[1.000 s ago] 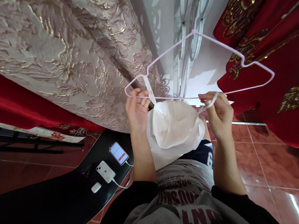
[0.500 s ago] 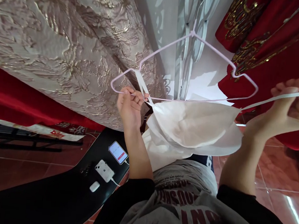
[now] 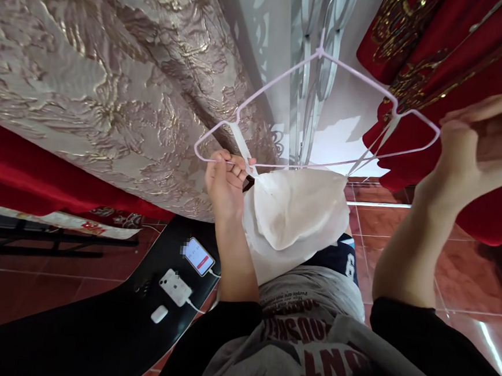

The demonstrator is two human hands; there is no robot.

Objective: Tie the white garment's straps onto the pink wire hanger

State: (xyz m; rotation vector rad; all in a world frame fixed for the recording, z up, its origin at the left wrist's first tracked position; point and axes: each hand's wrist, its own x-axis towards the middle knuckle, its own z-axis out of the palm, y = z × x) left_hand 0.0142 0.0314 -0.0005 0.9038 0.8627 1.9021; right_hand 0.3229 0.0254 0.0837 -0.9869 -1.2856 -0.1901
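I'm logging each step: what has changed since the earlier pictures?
The right hand has let go of the right strap of the white garment; earlier pulled out rightward, that strap has moved inward and now hangs over the right side of the hanger. The left hand still grips the hanger; the left strap stays over its left side.

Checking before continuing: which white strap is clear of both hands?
The right strap on the pink hanger; the right hand is apart from it, while the left strap runs by the left hand.
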